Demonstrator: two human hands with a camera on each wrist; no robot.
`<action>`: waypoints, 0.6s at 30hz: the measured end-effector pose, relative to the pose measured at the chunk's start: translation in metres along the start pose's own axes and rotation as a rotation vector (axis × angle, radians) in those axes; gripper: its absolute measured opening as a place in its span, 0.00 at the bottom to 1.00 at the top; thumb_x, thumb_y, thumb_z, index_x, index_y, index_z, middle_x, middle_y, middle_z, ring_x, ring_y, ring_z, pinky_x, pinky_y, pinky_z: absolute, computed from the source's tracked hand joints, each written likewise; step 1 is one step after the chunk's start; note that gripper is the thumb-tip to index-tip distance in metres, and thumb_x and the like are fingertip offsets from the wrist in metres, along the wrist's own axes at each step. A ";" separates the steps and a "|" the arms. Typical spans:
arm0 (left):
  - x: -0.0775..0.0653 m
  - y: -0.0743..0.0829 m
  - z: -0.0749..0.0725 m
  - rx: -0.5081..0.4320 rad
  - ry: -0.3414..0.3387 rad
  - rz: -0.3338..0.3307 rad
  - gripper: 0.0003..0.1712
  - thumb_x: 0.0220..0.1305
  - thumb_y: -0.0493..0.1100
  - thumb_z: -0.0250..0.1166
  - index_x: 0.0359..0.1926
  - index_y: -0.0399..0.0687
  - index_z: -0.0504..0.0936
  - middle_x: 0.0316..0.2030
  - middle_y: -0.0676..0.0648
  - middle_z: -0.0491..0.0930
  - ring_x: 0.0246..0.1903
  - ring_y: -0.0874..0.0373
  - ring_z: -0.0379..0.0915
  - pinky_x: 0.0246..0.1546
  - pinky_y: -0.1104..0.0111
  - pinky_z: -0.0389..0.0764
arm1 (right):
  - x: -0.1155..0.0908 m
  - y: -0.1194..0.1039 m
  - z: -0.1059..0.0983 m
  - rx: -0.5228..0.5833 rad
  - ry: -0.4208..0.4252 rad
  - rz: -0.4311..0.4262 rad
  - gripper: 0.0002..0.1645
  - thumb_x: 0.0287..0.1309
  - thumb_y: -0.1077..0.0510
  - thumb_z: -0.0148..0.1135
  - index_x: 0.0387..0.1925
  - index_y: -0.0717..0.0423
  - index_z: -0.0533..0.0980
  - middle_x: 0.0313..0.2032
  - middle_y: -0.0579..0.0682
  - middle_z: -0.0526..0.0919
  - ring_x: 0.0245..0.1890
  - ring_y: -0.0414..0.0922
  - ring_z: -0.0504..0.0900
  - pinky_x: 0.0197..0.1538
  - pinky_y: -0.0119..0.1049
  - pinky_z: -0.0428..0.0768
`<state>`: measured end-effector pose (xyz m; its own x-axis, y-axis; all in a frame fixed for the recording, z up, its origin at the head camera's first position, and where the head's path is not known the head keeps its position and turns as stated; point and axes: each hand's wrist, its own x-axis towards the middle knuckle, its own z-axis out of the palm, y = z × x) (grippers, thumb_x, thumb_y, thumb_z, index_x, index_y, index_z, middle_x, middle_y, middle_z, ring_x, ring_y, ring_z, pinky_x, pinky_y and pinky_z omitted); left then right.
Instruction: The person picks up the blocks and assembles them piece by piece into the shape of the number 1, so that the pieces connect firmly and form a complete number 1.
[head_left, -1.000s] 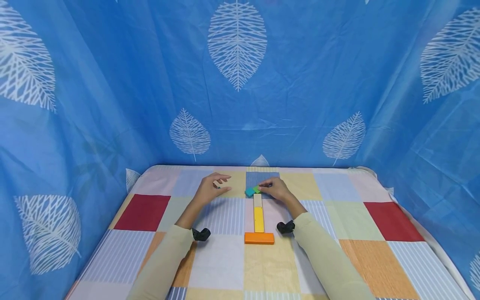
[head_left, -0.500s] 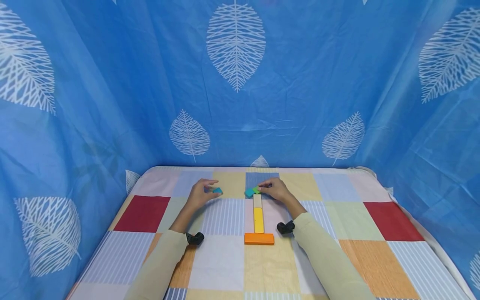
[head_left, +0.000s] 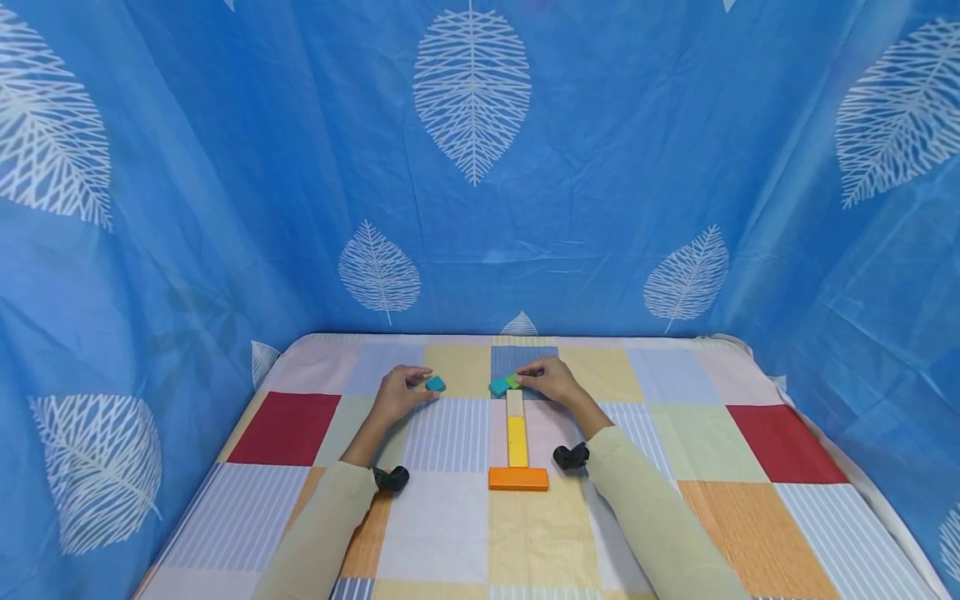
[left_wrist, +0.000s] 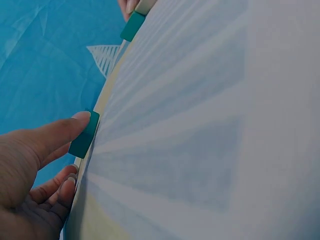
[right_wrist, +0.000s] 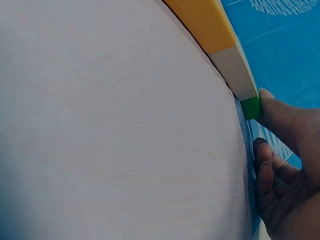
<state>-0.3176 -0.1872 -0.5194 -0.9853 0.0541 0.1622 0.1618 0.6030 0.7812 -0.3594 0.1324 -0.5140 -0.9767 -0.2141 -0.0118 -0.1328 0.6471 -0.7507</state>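
In the head view, my left hand [head_left: 399,393] curves around the left side of a loose teal block [head_left: 435,383] on the table. The left wrist view has the thumb tip overlapping that block's upper end, the other fingers lower and spread. My right hand [head_left: 553,379] pinches a small green block [head_left: 513,381] at the far end of a row of blocks. A second teal block [head_left: 499,387] lies slanted against the green one. Toward me run a plain wood block [head_left: 514,402], a yellow block [head_left: 517,442] and a crosswise orange block [head_left: 518,478].
A patchwork cloth [head_left: 435,521] covers the table. Blue curtains with white leaf prints [head_left: 472,96] stand behind it and on both sides. Black wrist cameras [head_left: 392,477] sit under both wrists.
My left hand has moved left and slightly down, uncovering the loose teal block, which now shows between thumb and fingers. The right hand and the row of blocks have stayed in place.
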 end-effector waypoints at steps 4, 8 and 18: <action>0.000 0.000 0.002 0.003 0.017 -0.006 0.24 0.54 0.38 0.79 0.53 0.37 0.86 0.43 0.40 0.81 0.47 0.45 0.77 0.50 0.52 0.80 | -0.001 -0.001 -0.001 0.001 -0.001 -0.007 0.15 0.65 0.53 0.68 0.49 0.55 0.87 0.45 0.53 0.83 0.46 0.49 0.78 0.52 0.46 0.77; 0.000 0.003 0.001 0.002 0.025 0.000 0.22 0.54 0.38 0.79 0.50 0.36 0.87 0.42 0.40 0.80 0.46 0.45 0.78 0.50 0.52 0.80 | -0.002 -0.001 -0.001 0.006 0.000 -0.016 0.14 0.65 0.53 0.68 0.48 0.55 0.87 0.45 0.53 0.83 0.46 0.50 0.78 0.51 0.46 0.77; -0.003 0.003 0.001 -0.019 0.025 0.018 0.21 0.53 0.36 0.79 0.49 0.35 0.87 0.42 0.39 0.80 0.46 0.43 0.78 0.50 0.51 0.79 | -0.002 -0.001 -0.001 0.000 0.003 -0.010 0.14 0.65 0.53 0.68 0.48 0.55 0.87 0.44 0.53 0.82 0.45 0.49 0.77 0.50 0.46 0.77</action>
<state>-0.3143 -0.1844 -0.5178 -0.9805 0.0447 0.1916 0.1810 0.5868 0.7893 -0.3575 0.1322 -0.5126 -0.9758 -0.2185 -0.0019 -0.1430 0.6451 -0.7506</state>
